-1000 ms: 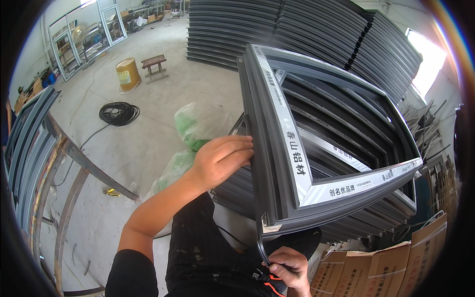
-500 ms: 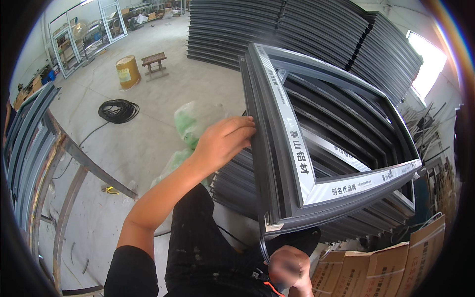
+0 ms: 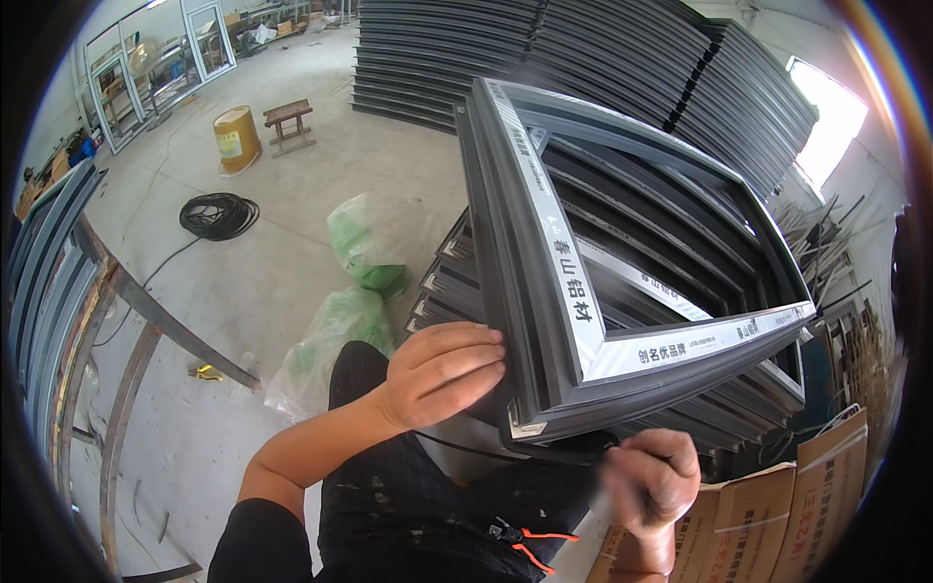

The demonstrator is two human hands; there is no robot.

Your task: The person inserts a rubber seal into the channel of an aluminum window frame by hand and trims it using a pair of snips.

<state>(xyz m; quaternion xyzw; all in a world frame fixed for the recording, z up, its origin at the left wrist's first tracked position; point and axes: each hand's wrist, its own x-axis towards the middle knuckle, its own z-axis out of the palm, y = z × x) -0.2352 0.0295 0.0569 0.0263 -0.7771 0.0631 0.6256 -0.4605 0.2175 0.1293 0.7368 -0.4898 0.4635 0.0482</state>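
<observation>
A dark grey aluminium window frame [image 3: 591, 335], with white printed film on its face, lies tilted on a stack of similar frames. My left hand [image 3: 442, 374] is at its near left side, fingers together and curled, the tips against the profile. Below the near corner, my right hand [image 3: 656, 476] is closed and partly smeared by motion. A thin black strip [image 3: 564, 452], like a rubber seal, runs under the frame's near edge to the right hand's fingers. Pliers with orange-red handles [image 3: 544, 534] rest by my dark trousers.
Tall stacks of dark frames [image 3: 437, 58] stand behind. Green-tinted plastic wrap [image 3: 340, 325] lies left of the frame. Cardboard boxes [image 3: 748, 525] are at near right. A steel rack [image 3: 160, 316], coiled black cable [image 3: 222, 216], yellow drum [image 3: 236, 141] and small stool [image 3: 289, 124] are left.
My left hand has slid down along the frame's side toward its near corner. The right hand has moved right and up from below that corner, uncovering the pliers' handles.
</observation>
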